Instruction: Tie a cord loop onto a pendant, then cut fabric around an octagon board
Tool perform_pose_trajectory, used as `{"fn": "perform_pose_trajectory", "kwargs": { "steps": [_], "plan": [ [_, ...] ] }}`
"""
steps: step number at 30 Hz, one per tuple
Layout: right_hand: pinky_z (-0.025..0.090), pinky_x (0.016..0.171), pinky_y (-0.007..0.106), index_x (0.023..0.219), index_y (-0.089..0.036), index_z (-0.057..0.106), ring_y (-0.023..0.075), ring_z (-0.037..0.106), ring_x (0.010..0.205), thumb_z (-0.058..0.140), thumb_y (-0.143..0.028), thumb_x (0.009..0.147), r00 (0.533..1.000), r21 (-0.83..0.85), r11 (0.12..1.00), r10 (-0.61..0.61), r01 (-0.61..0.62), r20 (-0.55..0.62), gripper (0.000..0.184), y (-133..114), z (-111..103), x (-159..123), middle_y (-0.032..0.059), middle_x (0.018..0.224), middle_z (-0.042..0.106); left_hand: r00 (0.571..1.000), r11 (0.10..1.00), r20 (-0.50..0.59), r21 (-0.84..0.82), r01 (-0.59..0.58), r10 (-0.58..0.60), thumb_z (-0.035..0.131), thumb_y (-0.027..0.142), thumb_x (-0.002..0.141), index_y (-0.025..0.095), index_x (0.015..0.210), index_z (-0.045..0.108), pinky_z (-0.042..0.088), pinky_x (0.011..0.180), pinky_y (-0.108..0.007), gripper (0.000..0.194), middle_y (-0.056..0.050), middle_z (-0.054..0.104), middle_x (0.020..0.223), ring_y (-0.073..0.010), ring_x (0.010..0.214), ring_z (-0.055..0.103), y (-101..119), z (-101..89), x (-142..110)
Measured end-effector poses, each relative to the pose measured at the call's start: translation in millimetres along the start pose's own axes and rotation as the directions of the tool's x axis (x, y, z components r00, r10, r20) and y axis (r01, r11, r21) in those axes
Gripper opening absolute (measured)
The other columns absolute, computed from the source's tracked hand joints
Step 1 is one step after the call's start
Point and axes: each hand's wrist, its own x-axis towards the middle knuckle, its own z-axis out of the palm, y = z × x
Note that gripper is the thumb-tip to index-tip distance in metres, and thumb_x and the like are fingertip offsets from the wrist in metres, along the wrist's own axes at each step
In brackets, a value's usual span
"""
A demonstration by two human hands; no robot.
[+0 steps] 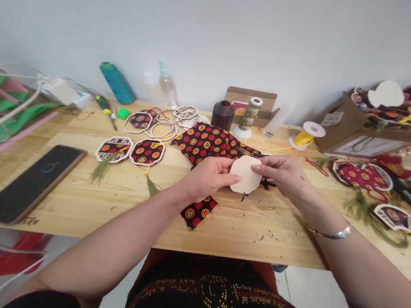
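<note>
A flat cream-coloured piece with a wavy edge [244, 175] is held up between both hands, just above the table. My left hand [213, 176] grips its left side between thumb and fingers. My right hand [283, 171] pinches the upper right edge, thumb on top. A dark scrap pokes out below the piece. Under and behind the hands lies black cloth with red and yellow round flowers [204, 142]. A smaller cut strip of the same cloth [199, 212] lies in front of my left hand. A dark, narrow tool is partly visible behind the piece.
Finished-looking tasselled ornaments [147, 152] lie at the left, near a phone [34, 182]. Behind stand a teal thread cone [117, 83], a spray bottle [167, 86] and a black spool [222, 116]. A yellow cord spool [303, 138] and cardboard box [352, 135] are at the right.
</note>
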Motion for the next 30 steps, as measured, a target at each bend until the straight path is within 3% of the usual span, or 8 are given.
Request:
{"fn": "perform_pose_trajectory", "kwargs": {
  "steps": [5, 11, 18, 23, 30],
  "plan": [
    [0.046, 0.051, 0.023, 0.074, -0.018, 0.077, 0.0094, 0.055, 0.052, 0.079, -0.038, 0.066, 0.999, -0.037, 0.998, -0.045, 0.046, 0.024, 0.021, 1, -1, -1, 0.0013, 0.064, 0.071, 0.994, 0.996, -0.110, -0.088, 0.010, -0.020, 0.077, 0.025, 0.070, 0.011, 0.087, 0.074, 0.051, 0.074, -0.032, 0.022, -0.006, 0.074, 0.077, -0.0154, 0.071, 0.066, -5, 0.4, 4],
    [0.044, 0.046, 0.022, 0.071, -0.015, 0.075, 0.0084, 0.053, 0.049, 0.078, -0.036, 0.065, 1.000, -0.061, 0.998, 0.000, 0.001, 0.018, 0.021, -9, 3, -5, 0.0014, 0.060, 0.068, 0.991, 0.977, -0.130, -0.214, -0.016, -0.012, 0.076, 0.034, 0.071, 0.009, 0.074, 0.073, 0.050, 0.059, -0.028, 0.026, -0.007, 0.070, 0.065, -0.0141, 0.059, 0.062, -2, 2.3, 7],
    [0.042, 0.045, 0.023, 0.068, -0.014, 0.073, 0.0083, 0.051, 0.048, 0.076, -0.033, 0.065, 1.000, -0.076, 0.997, 0.026, -0.026, -0.004, 0.020, -11, 5, -5, 0.0013, 0.057, 0.065, 0.989, 0.979, -0.047, -0.152, 0.132, -0.141, 0.074, 0.022, 0.072, 0.006, 0.092, 0.070, 0.054, 0.066, -0.034, 0.026, -0.010, 0.073, 0.076, -0.0179, 0.065, 0.067, -2, -0.4, 7],
    [0.041, 0.046, 0.023, 0.068, -0.015, 0.074, 0.0095, 0.051, 0.051, 0.078, -0.034, 0.061, 0.999, -0.081, 0.996, 0.027, -0.025, 0.024, 0.021, -8, 4, -4, 0.0017, 0.059, 0.066, 0.986, 0.975, -0.024, -0.152, 0.162, -0.167, 0.070, 0.015, 0.074, 0.010, 0.104, 0.064, 0.057, 0.071, -0.038, 0.032, -0.011, 0.074, 0.092, -0.0219, 0.077, 0.070, -2, 0.8, 6],
    [0.032, 0.043, 0.023, 0.057, -0.014, 0.069, 0.0062, 0.042, 0.045, 0.078, -0.033, 0.059, 0.996, -0.073, 0.996, 0.062, -0.057, 0.059, 0.022, -9, 4, -2, -0.0027, 0.048, 0.055, 0.977, 0.964, 0.010, -0.157, 0.214, -0.215, 0.063, 0.012, 0.079, 0.008, 0.113, 0.060, 0.059, 0.072, -0.041, 0.034, -0.014, 0.073, 0.097, -0.0232, 0.079, 0.071, -4, -1.8, 7]
  ]
}}
